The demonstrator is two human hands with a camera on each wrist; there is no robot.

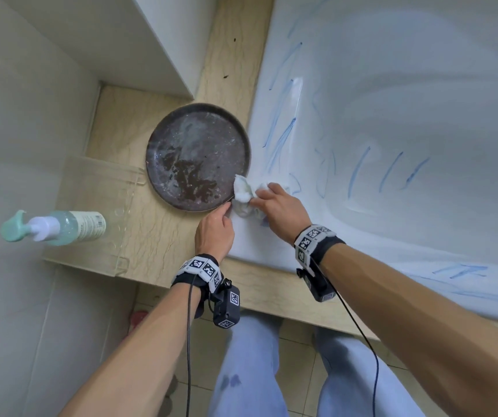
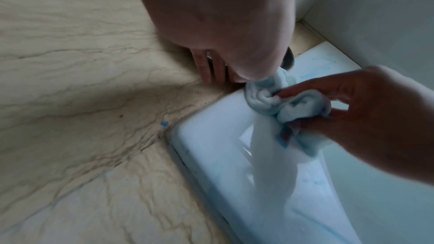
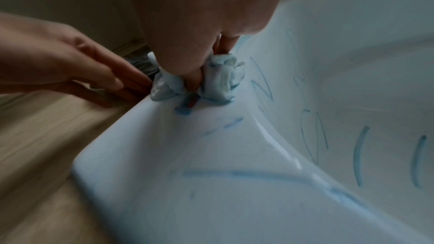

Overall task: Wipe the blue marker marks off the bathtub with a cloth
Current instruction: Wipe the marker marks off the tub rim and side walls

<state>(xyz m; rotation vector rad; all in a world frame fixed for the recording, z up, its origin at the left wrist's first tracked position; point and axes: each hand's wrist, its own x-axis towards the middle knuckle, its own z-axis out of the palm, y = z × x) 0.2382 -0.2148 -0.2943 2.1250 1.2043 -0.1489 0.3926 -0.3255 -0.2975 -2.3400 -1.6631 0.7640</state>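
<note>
On the tub [image 1: 392,85] rim our right hand [image 1: 281,210] clutches the cloth [image 1: 246,195] over marks [image 1: 359,170]; our left hand [image 1: 214,233], fingers straight, touches the plate [image 1: 196,158]

Head view looks steeply down from above; both wrist views sit close, sharing the bathtub [image 1: 392,121] corner.

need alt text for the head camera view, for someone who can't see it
A person's right hand presses a bunched white cloth onto the rim of a white bathtub streaked with blue marker marks. Their left hand rests at the edge of a dark round plate beside the tub.
</note>
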